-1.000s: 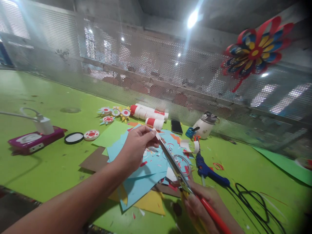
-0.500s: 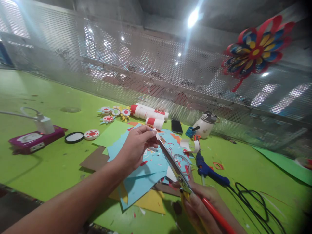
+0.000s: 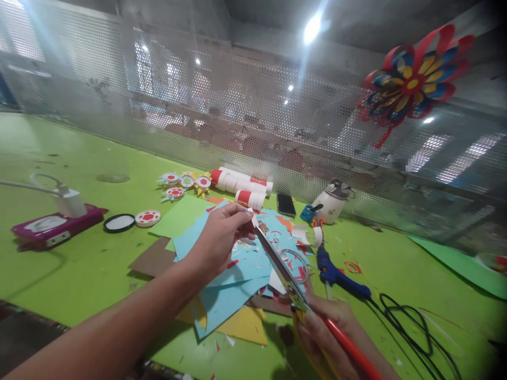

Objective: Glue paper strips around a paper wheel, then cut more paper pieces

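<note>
My left hand (image 3: 222, 235) pinches a small white piece of paper (image 3: 252, 215) between thumb and fingertips. In my right hand (image 3: 328, 330) is a pair of scissors (image 3: 281, 269) with red and yellow handles, its blades pointing up and left. The blade tips meet the lower edge of the paper. Below both hands lie blue paper sheets (image 3: 233, 301), strewn with red and white scraps. Yellow paper (image 3: 247, 324) and a brown sheet (image 3: 154, 258) stick out from under them.
A blue glue gun (image 3: 340, 279) with a black cord lies right. Behind are paper cups (image 3: 241, 182), a phone (image 3: 285, 204) and a bottle (image 3: 332, 200). A purple power strip (image 3: 59, 227) and round red-and-white discs (image 3: 148, 218) are left. A paper flower (image 3: 414, 84) hangs upper right.
The hands, paper and scissors hold almost the same position. The whole view has shifted very slightly, with the table objects a little further left.
</note>
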Demonstrator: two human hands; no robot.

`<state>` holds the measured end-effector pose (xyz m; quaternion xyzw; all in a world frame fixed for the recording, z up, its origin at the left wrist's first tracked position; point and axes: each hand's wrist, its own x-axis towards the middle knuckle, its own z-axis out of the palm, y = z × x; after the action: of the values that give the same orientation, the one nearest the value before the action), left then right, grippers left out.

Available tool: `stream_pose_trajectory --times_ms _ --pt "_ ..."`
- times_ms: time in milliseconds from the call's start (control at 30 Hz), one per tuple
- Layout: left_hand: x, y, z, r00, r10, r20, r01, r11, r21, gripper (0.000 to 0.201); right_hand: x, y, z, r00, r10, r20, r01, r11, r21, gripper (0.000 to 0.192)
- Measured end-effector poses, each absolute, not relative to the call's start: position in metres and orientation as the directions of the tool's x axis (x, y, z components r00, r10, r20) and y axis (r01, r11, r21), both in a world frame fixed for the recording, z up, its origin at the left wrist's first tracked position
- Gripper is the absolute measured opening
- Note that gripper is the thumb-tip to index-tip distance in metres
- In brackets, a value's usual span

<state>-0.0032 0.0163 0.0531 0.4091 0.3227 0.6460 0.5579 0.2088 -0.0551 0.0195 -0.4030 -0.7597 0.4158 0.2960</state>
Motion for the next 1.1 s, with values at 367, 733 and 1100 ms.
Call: stream_pose_trajectory --times_ms 367,733,1100 --pt "-0.001 0.019 0.049 -0.077 0.977 0.198 -0.399 -0.212 0.892 0.013 0.207 -0.058 0.023 -0.427 0.900 0.089 0.424 0.286 -0.859 0.046" --pt "-0.004 0.021 0.053 -0.114 0.979 0.167 -0.455 -0.200 0.868 0.015 0.204 -0.052 0.027 -0.543 0.819 0.186 0.444 0.467 -0.764 0.056" --pt "-0.002 0.021 0.049 -0.131 0.962 0.240 -0.422 -0.274 0.864 0.013 0.206 -0.048 0.018 -0.428 0.880 0.205 0.444 0.403 -0.800 0.053"
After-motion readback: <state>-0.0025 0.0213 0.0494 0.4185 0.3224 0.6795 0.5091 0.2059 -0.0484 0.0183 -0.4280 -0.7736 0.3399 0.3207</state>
